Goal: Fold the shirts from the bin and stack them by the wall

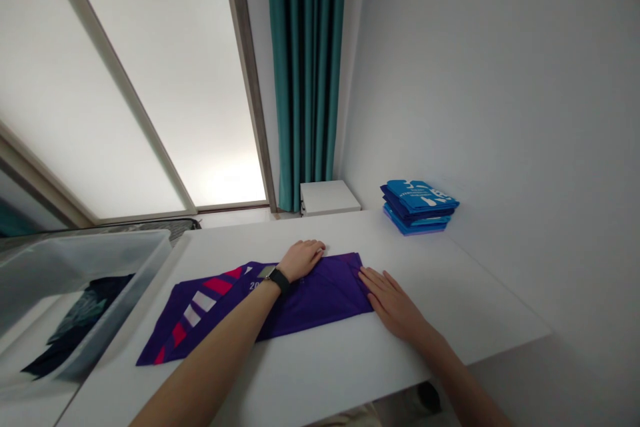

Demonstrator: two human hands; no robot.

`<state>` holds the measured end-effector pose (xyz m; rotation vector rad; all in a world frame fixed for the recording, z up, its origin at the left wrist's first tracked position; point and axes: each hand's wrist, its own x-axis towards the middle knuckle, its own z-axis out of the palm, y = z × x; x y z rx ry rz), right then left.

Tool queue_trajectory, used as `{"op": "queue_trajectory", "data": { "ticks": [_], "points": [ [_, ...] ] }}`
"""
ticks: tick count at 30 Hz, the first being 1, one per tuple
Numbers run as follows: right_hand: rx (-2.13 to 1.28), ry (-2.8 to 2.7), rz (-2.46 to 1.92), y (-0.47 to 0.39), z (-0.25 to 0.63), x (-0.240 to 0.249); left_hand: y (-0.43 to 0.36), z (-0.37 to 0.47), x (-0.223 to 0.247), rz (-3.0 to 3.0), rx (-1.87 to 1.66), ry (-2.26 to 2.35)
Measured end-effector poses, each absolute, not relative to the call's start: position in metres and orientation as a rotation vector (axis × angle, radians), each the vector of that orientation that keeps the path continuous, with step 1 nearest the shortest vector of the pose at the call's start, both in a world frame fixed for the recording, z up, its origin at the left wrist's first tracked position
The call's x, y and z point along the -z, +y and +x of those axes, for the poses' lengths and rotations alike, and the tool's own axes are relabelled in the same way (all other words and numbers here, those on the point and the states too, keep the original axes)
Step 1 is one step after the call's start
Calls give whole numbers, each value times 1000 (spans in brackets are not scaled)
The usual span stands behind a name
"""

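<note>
A purple shirt [320, 303] with red and white stripes lies on the white table [400, 373], folded into a long strip. Across its far edge rests my left hand [301, 259], fingers stretched out and pointing right; a dark watch is on that wrist, and the forearm covers part of the cloth. At the strip's right end, my right hand [393, 300] lies flat with its fingertips touching the fabric. Neither hand grips the shirt.
A stack of folded blue shirts [420, 203] stands at the table's back right, near the wall. To the left is a translucent plastic bin [135, 260] holding dark clothes [83, 317]. Behind the table are a small white cabinet [330, 197] and a green curtain [307, 80].
</note>
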<state>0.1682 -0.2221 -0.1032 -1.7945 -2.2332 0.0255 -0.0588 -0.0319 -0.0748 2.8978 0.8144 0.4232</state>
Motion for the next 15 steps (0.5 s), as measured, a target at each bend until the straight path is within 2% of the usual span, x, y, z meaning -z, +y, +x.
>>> {"op": "queue_trajectory", "data": {
  "ticks": [7,15],
  "points": [
    [53,-2094,-1757,-195,148,100,-30,-103,60,2914,-472,967],
    [57,-2280,-1681,-143,81,87,-36,-192,60,2784,-462,1327]
  ]
}}
